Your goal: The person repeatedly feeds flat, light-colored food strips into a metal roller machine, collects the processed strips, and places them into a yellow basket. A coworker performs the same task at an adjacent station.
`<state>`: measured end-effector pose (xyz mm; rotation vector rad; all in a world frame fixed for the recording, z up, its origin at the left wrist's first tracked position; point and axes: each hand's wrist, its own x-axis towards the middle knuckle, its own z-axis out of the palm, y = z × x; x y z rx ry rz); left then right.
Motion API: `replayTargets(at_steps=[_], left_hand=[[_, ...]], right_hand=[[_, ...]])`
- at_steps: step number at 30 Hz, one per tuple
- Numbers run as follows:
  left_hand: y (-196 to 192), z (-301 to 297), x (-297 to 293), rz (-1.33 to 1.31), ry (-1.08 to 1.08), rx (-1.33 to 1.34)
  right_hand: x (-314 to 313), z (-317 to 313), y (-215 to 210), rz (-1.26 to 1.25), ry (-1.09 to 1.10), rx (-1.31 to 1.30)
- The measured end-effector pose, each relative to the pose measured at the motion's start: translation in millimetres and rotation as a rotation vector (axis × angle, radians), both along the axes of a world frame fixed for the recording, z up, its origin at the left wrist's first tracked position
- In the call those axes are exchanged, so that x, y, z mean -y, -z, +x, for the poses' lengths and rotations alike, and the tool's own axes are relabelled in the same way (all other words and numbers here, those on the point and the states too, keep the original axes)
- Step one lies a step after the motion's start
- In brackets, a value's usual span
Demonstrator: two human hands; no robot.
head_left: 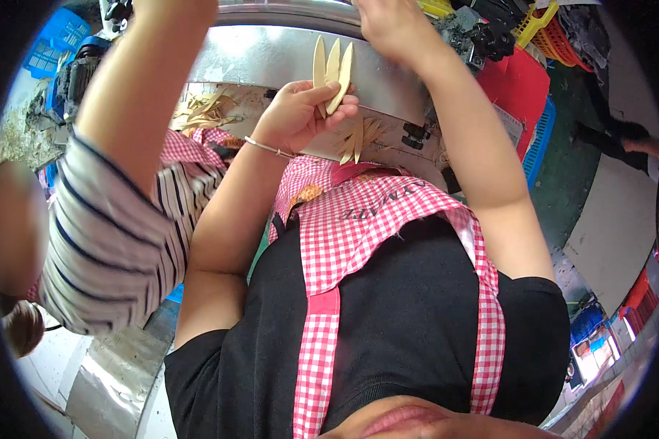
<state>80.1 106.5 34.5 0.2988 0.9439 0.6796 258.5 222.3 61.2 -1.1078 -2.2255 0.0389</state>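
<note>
Three pale-yellow, flat, pointed strips [333, 67], material unclear, fan up from the left grip [304, 113], thumb-pinched low. Likely light, semi-stiff; take flat faces mid-length. Right grip [392, 31], up-right of it: fingertips cropped, can't tell if holding.

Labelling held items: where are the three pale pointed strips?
Upper middle of the head view: the pale strips are in the left hand, with the shiny metal panel behind them.
</note>
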Motion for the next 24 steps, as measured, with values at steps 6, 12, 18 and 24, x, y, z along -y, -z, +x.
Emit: replayTargets(at_steps=[6, 12, 18, 24], left_hand=[[-4, 15, -13, -0.023, -0.043, -0.04], [13, 5, -50, 0.061, -0.01, 0.036], [-9, 19, -69, 0.167, 0.028, -0.175], [-33, 25, -61, 0.245, -0.275, 0.17]], right_hand=[[-61, -2, 16, -0.661, -0.159, 0.214], [-92, -3, 30, -0.876, -0.266, 0.222], [-98, 2, 3, -0.918, -0.137, 0.241], [-10, -4, -28, -0.203, -0.084, -0.162]])
